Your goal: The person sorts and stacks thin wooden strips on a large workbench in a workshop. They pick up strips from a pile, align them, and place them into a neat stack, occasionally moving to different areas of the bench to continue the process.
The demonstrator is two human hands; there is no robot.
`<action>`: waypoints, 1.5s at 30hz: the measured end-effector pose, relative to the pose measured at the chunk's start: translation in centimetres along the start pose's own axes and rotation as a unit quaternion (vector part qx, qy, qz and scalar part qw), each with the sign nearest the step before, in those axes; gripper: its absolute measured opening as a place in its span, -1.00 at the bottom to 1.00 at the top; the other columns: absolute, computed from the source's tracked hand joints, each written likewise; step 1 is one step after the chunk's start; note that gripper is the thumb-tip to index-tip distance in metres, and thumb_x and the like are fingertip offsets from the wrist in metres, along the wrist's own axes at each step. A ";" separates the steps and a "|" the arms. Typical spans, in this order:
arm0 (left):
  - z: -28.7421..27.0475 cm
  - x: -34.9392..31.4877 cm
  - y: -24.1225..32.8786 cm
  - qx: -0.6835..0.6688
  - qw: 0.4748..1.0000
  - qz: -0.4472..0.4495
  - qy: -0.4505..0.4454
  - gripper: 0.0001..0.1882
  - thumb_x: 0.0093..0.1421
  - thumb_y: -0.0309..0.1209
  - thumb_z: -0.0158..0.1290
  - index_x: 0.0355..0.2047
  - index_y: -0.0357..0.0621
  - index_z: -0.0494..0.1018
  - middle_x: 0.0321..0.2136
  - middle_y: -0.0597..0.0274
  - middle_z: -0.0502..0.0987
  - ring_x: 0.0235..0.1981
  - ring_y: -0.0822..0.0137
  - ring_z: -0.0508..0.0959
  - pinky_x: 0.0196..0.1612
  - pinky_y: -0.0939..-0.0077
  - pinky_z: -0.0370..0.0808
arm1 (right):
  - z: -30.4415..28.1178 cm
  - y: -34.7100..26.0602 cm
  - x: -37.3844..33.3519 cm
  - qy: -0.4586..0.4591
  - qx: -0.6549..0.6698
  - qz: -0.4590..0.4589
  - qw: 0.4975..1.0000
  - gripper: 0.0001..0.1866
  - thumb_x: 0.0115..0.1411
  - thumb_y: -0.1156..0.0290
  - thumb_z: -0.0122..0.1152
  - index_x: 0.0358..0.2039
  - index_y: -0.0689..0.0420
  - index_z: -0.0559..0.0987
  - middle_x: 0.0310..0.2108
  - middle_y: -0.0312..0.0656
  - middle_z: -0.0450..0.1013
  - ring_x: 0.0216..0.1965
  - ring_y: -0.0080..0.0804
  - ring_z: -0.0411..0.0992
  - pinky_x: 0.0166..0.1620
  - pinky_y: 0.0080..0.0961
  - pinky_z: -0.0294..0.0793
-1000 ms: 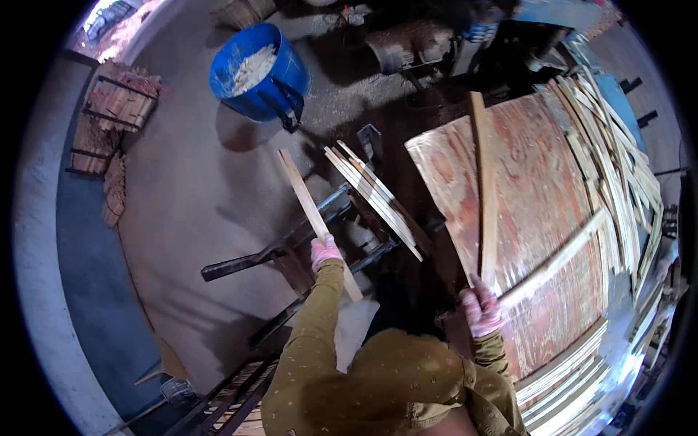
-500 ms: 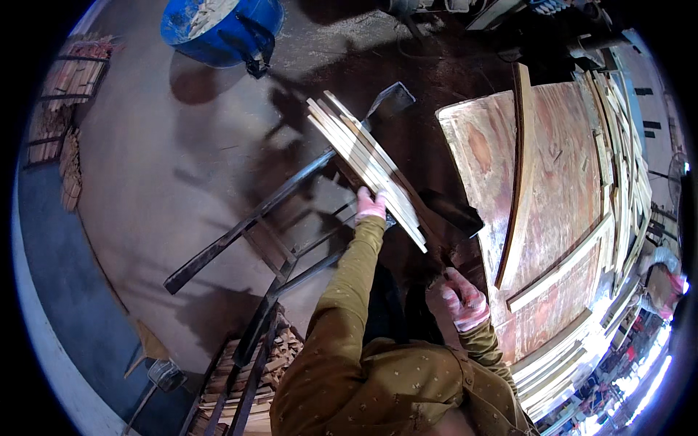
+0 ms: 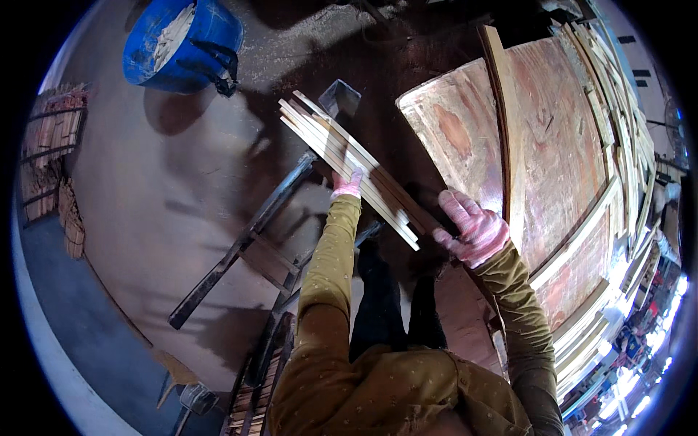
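Note:
In a pink-and-white glove, my left hand is closed on a bundle of long, thin wooden strips. The bundle slants from the upper left down toward my right hand, with pale strips and a darker brown face showing. My right hand, gloved the same way, has its fingers stretched out and the thumb apart. It is close to the lower end of the bundle; whether the thumb touches the wood I cannot tell. A dark metal frame stands under and left of the strips.
On my right lies a worn plywood board with a long curved plank across it. Many loose strips line its far side. A blue tub with wood scraps stands at the upper left. Stacked wood sits at far left.
My right hand has risen from beside my body toward the bundle's lower end, its fingers now spread. My left hand still grips the strips. The whole view has shifted.

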State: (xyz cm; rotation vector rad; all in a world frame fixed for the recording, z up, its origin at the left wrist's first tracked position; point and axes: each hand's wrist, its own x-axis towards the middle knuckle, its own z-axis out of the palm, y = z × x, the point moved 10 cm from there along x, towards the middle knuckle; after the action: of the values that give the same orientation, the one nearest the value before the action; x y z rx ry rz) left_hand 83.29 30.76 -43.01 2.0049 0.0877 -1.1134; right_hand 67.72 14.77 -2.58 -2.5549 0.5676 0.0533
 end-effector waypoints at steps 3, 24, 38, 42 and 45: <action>-0.2 0.5 0.3 0.015 1.000 0.016 0.007 0.18 -0.04 0.22 0.20 0.36 -0.13 -0.17 0.31 -0.03 0.07 0.32 0.13 0.11 0.30 0.43 0.06 | 2.8 3.2 -1.6 -0.051 0.092 0.131 0.986 -0.78 0.08 0.27 0.28 -0.35 0.14 0.59 -0.01 0.02 0.44 -0.25 -0.01 0.52 -0.19 -0.30 0.54; 3.7 0.1 1.3 0.426 0.884 0.192 0.003 -0.40 0.08 -0.33 0.14 0.12 -0.24 0.25 0.00 0.01 0.42 -0.05 0.10 0.45 0.03 0.19 0.40 | 2.7 3.2 -8.3 0.039 0.141 0.195 0.970 -0.93 0.04 0.39 0.24 -0.46 0.08 0.59 0.02 0.06 0.39 -0.27 -0.06 0.53 -0.19 -0.34 0.57; -0.2 -1.7 2.7 0.395 0.910 0.121 -0.034 -0.69 0.18 -0.52 -0.07 -0.06 -0.28 0.42 -0.24 0.05 0.53 -0.28 0.16 0.50 -0.21 0.26 0.47 | -7.2 10.1 -20.8 0.262 -0.094 0.392 0.877 -0.13 -0.03 0.20 0.38 0.25 0.16 0.20 0.21 0.24 0.12 0.20 0.22 0.16 0.19 -0.04 0.21; -8.2 -13.6 13.1 -0.111 0.934 0.315 0.126 -0.69 0.21 -0.49 -0.01 -0.03 -0.32 0.39 -0.38 0.08 0.48 -0.50 0.33 0.40 -0.44 0.43 0.42 | -5.8 16.8 -31.2 0.251 -0.087 0.590 0.762 -0.02 -0.03 -0.04 0.35 0.27 0.19 0.14 0.22 0.22 0.12 0.22 0.15 0.13 0.23 -0.09 0.15; -8.6 -31.4 25.9 -0.195 0.848 0.446 0.209 -0.60 0.30 -0.34 -0.04 0.06 -0.36 0.31 -0.35 0.03 0.52 -0.48 0.34 0.49 -0.43 0.56 0.50 | -3.9 19.0 -34.2 0.217 -0.040 0.614 0.758 -0.12 0.01 0.07 0.32 0.26 0.16 0.16 0.12 0.14 0.26 0.13 0.03 0.25 0.18 -0.17 0.24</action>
State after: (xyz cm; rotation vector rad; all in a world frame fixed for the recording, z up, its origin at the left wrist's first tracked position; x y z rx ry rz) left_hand 80.88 29.19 -1.48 1.5711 -0.3425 -0.0431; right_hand 28.56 11.17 -3.34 -1.7726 2.3429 -0.0654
